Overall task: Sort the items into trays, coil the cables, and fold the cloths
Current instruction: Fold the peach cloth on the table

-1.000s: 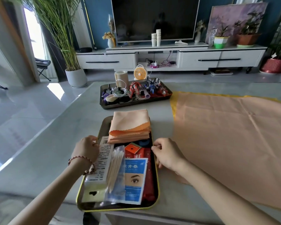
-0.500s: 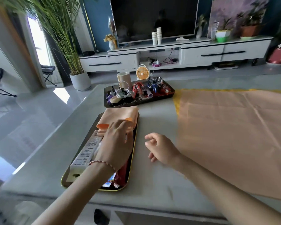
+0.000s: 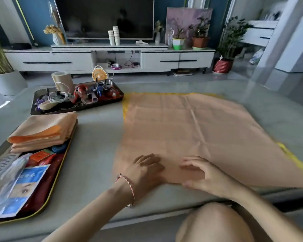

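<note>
— Where's the cloth?
— The peach cloth (image 3: 191, 133) lies spread on the table (image 3: 94, 154), right of the near tray (image 3: 63, 165).
— And the hands?
— The left hand (image 3: 147, 170) lies flat on its near edge. The right hand (image 3: 199, 173) arches beside it, and I can't tell if it's pinching.
— So it's the folding step?
— Probably. Next, both hands need to grip that edge and carry it to the far one.

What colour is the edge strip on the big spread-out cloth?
Yellow, along the peach cloth's edge strip; head view.

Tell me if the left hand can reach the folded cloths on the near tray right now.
Probably yes. The left hand rests on the spread cloth, holding nothing; only bare table lies between it and the folded cloths to its left.
</note>
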A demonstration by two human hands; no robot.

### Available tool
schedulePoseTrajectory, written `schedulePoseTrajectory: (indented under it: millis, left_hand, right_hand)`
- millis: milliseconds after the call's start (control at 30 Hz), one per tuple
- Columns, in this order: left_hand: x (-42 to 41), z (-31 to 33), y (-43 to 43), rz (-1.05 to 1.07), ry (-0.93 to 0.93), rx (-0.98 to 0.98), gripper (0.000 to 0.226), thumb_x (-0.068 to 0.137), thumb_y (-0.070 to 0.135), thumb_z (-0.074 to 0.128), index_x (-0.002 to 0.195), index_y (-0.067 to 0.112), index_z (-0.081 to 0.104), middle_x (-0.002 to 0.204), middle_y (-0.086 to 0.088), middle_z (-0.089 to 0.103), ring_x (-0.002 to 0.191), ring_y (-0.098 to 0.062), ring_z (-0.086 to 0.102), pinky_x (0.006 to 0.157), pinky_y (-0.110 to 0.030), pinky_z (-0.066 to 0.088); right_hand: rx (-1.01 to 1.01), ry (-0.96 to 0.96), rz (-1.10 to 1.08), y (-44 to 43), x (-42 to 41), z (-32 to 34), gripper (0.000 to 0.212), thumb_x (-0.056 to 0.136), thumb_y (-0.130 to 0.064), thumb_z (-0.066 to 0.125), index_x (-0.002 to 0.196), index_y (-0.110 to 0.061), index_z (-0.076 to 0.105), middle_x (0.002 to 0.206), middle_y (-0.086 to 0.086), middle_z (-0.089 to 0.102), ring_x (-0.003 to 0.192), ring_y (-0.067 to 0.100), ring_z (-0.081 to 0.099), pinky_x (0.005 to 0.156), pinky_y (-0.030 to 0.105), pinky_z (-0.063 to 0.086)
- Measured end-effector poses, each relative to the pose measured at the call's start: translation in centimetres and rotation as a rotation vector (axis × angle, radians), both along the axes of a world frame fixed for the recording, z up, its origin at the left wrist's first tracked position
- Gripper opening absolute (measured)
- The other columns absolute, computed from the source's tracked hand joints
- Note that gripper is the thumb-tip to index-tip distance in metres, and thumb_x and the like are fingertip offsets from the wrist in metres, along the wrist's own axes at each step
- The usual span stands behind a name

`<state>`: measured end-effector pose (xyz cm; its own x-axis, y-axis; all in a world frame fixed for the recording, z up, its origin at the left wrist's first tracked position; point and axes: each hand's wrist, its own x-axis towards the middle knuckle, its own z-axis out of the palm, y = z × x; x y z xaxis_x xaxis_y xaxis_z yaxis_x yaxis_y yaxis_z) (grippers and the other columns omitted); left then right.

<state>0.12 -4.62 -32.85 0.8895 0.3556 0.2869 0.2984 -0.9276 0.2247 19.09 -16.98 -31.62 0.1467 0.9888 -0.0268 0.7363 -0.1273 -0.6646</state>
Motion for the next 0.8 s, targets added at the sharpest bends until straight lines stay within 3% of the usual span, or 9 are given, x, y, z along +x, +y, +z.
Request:
schedulePoseTrajectory:
  millis: [67,133,267,367,400,467,600,667,800]
  left_hand:
    - [0.1,-0.1,-0.1,-0.013,-0.043,0.126,0.037,0.052,0.028,0.090,0.083,0.014,0.076,0.095,-0.007,0.073,0.086,-0.027,0.071,0.060,-0.040,0.058]
    - [0.5,0.1,-0.7,0.002,-0.041,0.162,0.035,0.049,0.027,0.091,0.080,0.016,0.077,0.092,-0.006,0.074,0.081,-0.026,0.072,0.054,-0.038,0.057]
    - [1.2,0.8,-1.6,0.061,0.020,0.085,0.033,0.060,0.036,0.086,0.083,0.015,0.076,0.096,-0.005,0.073,0.087,-0.024,0.071,0.064,-0.035,0.058]
    - [1.4,1.1,-1.9,0.062,0.000,0.075,0.036,0.084,0.045,0.058,0.090,0.014,0.075,0.102,-0.006,0.072,0.095,-0.019,0.069,0.073,-0.027,0.056]
    - [1.4,1.1,-1.9,0.042,-0.008,0.046,0.046,0.089,0.049,0.045,0.088,0.013,0.075,0.099,-0.006,0.072,0.091,-0.018,0.068,0.070,-0.026,0.055]
    - [1.6,1.4,-1.8,0.040,0.007,-0.050,0.064,0.090,0.057,0.028,0.096,0.012,0.073,0.104,-0.007,0.069,0.102,-0.017,0.058,0.085,-0.029,0.044]
    - [2.1,1.1,-1.7,0.147,0.056,-0.092,0.034,0.099,0.035,0.037,0.109,0.016,0.063,0.111,-0.002,0.062,0.103,-0.022,0.058,0.081,-0.027,0.040]
    - [2.4,1.2,-1.7,0.194,0.102,-0.074,0.033,0.098,0.033,0.037,0.122,0.022,0.056,0.121,0.003,0.059,0.109,-0.021,0.057,0.088,-0.030,0.041]
    - [3.1,1.0,-1.9,0.256,0.214,0.046,0.036,0.096,0.027,0.039,0.131,0.029,0.046,0.130,0.008,0.052,0.116,-0.016,0.052,0.084,-0.023,0.035]
  right_hand:
    - [0.020,-0.091,0.014,-0.1,0.0,-0.6,0.056,0.068,-0.035,0.081,0.118,-0.022,0.060,0.132,-0.014,0.039,0.127,-0.002,0.034,0.105,0.008,0.019]
    - [0.101,-0.167,-0.001,-0.3,0.0,-1.1,0.053,0.068,-0.036,0.082,0.113,-0.019,0.063,0.130,-0.011,0.043,0.124,0.001,0.038,0.102,0.006,0.020]
    - [0.225,-0.123,-0.064,-0.3,0.1,-1.4,0.012,0.078,-0.025,0.075,0.080,-0.017,0.066,0.121,-0.003,0.058,0.113,0.003,0.050,0.092,-0.002,0.024]
    - [0.201,-0.076,-0.068,-0.4,0.3,-1.5,0.018,0.083,-0.026,0.070,0.071,-0.027,0.056,0.119,-0.008,0.056,0.109,-0.001,0.048,0.089,-0.003,0.024]
    - [0.185,-0.058,-0.068,-0.4,0.3,-1.5,0.021,0.083,-0.026,0.069,0.069,-0.030,0.055,0.118,-0.010,0.055,0.110,-0.001,0.048,0.089,-0.002,0.024]
    - [0.162,-0.004,-0.084,-0.3,0.3,-1.5,0.025,0.084,-0.024,0.068,0.066,-0.034,0.053,0.113,-0.013,0.055,0.108,-0.002,0.048,0.087,-0.003,0.024]
    - [0.201,0.117,-0.140,-0.2,0.5,-1.1,0.012,0.087,-0.021,0.064,0.076,-0.017,0.064,0.091,-0.010,0.067,0.087,-0.002,0.058,0.078,0.010,0.040]
    - [0.235,0.128,-0.159,-0.4,0.4,-0.9,0.013,0.089,-0.025,0.061,0.078,-0.021,0.061,0.074,-0.015,0.062,0.071,-0.007,0.054,0.069,0.013,0.040]
    - [0.213,0.109,-0.131,-1.0,0.3,-0.9,0.005,0.089,-0.018,0.061,0.085,-0.021,0.063,0.085,-0.012,0.066,0.079,-0.001,0.058,0.075,0.016,0.044]
